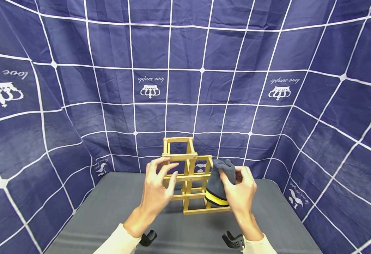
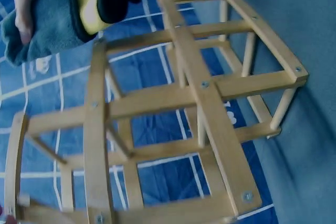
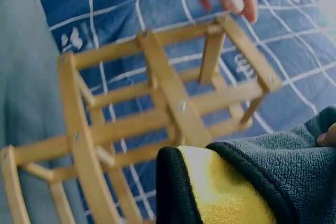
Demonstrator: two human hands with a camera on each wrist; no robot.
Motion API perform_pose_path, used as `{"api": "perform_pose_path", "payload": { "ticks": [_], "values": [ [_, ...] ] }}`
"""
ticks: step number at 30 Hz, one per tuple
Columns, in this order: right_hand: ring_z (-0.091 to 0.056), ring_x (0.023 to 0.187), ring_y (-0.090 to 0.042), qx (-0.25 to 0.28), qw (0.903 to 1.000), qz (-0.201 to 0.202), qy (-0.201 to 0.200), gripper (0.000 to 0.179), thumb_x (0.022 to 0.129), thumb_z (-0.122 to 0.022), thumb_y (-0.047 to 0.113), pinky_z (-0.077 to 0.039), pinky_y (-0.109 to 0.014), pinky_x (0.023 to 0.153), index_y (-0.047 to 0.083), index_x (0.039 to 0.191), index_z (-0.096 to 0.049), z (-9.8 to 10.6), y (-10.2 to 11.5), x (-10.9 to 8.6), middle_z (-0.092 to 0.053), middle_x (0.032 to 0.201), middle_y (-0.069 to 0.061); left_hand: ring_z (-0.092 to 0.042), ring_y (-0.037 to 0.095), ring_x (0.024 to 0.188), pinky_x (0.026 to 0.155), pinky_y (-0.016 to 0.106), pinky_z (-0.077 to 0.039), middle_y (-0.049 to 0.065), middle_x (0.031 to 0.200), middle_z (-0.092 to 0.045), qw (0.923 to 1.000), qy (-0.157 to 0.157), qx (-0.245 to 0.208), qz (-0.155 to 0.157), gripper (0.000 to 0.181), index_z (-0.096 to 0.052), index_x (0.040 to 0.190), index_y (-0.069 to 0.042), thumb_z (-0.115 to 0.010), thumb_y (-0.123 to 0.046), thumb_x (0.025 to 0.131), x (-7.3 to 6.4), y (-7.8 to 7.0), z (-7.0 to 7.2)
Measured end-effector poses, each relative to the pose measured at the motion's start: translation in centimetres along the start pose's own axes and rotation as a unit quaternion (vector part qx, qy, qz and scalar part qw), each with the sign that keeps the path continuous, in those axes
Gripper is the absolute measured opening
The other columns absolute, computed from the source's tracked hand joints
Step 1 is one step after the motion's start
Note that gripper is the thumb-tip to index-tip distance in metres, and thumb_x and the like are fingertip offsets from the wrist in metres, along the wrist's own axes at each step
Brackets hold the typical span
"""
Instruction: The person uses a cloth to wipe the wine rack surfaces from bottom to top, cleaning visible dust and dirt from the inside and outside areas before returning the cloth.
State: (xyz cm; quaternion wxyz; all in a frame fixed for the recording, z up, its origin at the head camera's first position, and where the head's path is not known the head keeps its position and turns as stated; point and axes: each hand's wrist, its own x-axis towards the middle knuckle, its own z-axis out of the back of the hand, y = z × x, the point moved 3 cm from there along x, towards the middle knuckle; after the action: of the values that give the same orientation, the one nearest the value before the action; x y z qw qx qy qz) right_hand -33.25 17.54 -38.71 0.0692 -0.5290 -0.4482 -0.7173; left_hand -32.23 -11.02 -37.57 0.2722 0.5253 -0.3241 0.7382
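A light wooden wine rack [image 1: 190,178] with stepped square openings stands on the grey surface; its bolted slats [image 2: 211,114] fill much of the left wrist view. My right hand [image 1: 244,192] pinches a dark grey cloth [image 1: 215,183] with a yellow band and black edging, which hangs in front of the rack's lower right part. In the right wrist view the cloth [image 3: 289,163] covers the lower right corner. By the rack's taller left side, my left hand [image 1: 157,185] has loosely bent, spread fingers with nothing between them.
The grey surface [image 1: 119,201] extends around the rack. Blue cloth curtains [image 1: 185,84] with white grid lines enclose the back and both sides. Black wrist mounts [image 1: 148,238] show below the hands.
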Motion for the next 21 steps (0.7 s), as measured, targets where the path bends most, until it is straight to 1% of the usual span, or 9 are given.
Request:
{"api": "perform_pose_path", "payload": {
  "ticks": [3,7,10,12,14,17,20,21],
  "values": [
    [-0.059,0.073,0.003,-0.014,0.9999,0.000,-0.002,0.027,0.084,-0.102,0.008,-0.047,-0.009,0.069,0.003,0.100,-0.080,1.0,-1.2,-0.1,-0.073,0.090,-0.006,-0.070,0.034,0.122,0.102,0.045,-0.057,0.012,0.135,-0.076,0.9995,0.022,0.000,-0.022,0.029,-0.086,0.126,-0.013,-0.087,-0.004,0.098,-0.3,-1.0,-1.4],
    [-0.059,0.074,0.005,-0.024,0.9997,-0.003,0.000,0.028,0.083,-0.102,0.007,-0.047,-0.010,0.069,0.003,0.100,-0.080,2.0,-2.5,-0.4,-0.074,0.090,-0.006,-0.074,0.024,0.117,0.096,0.040,-0.062,0.004,0.130,-0.079,0.9967,0.075,0.005,-0.032,0.028,-0.086,0.126,-0.014,-0.090,-0.006,0.100,-0.6,-1.9,-3.9],
    [-0.058,0.073,0.004,-0.029,0.9995,-0.004,0.007,0.027,0.083,-0.102,0.007,-0.047,-0.010,0.068,0.003,0.099,-0.080,2.5,-3.1,-0.8,-0.074,0.089,-0.005,-0.076,0.022,0.115,0.093,0.038,-0.065,0.003,0.130,-0.081,0.9921,0.113,0.022,-0.049,0.029,-0.085,0.127,-0.014,-0.092,-0.007,0.099,-0.9,-2.5,-5.9],
    [-0.058,0.073,0.004,-0.035,0.9993,-0.002,0.012,0.028,0.082,-0.102,0.007,-0.045,-0.009,0.068,0.004,0.098,-0.080,2.6,-3.4,-1.2,-0.073,0.088,-0.004,-0.077,0.021,0.114,0.091,0.037,-0.066,0.002,0.132,-0.081,0.9878,0.136,0.043,-0.063,0.030,-0.085,0.128,-0.016,-0.092,-0.008,0.100,-1.2,-2.7,-7.1],
    [-0.058,0.073,0.004,-0.039,0.9991,0.000,0.016,0.028,0.082,-0.103,0.006,-0.045,-0.009,0.068,0.004,0.098,-0.080,2.6,-3.6,-1.5,-0.072,0.087,-0.004,-0.079,0.022,0.116,0.094,0.038,-0.067,0.002,0.133,-0.082,0.9834,0.153,0.065,-0.074,0.032,-0.085,0.129,-0.017,-0.092,-0.008,0.100,-1.3,-2.8,-8.2],
    [-0.057,0.072,0.004,-0.041,0.9989,0.003,0.021,0.028,0.081,-0.103,0.006,-0.046,-0.010,0.067,0.005,0.097,-0.080,2.7,-3.8,-1.9,-0.071,0.086,-0.002,-0.081,0.021,0.117,0.091,0.036,-0.066,0.000,0.134,-0.083,0.9771,0.165,0.102,-0.087,0.031,-0.085,0.131,-0.019,-0.091,-0.009,0.102,-1.5,-2.8,-9.6],
    [-0.059,0.072,0.003,-0.035,0.9991,0.004,0.025,0.028,0.082,-0.104,0.007,-0.047,-0.012,0.066,0.008,0.097,-0.080,2.9,-3.8,-2.2,-0.072,0.087,0.001,-0.081,0.019,0.113,0.088,0.034,-0.064,-0.002,0.130,-0.083,0.9702,0.173,0.139,-0.098,0.036,-0.085,0.133,-0.020,-0.092,-0.008,0.100,-1.7,-2.7,-10.4],
    [-0.059,0.073,0.003,-0.033,0.9991,0.004,0.025,0.028,0.082,-0.104,0.007,-0.048,-0.012,0.066,0.008,0.097,-0.081,2.9,-3.8,-2.3,-0.072,0.088,0.002,-0.080,0.019,0.112,0.087,0.033,-0.063,-0.003,0.129,-0.083,0.9682,0.174,0.148,-0.102,0.040,-0.084,0.134,-0.020,-0.094,-0.006,0.097,-1.7,-2.6,-10.6]
  ]
}}
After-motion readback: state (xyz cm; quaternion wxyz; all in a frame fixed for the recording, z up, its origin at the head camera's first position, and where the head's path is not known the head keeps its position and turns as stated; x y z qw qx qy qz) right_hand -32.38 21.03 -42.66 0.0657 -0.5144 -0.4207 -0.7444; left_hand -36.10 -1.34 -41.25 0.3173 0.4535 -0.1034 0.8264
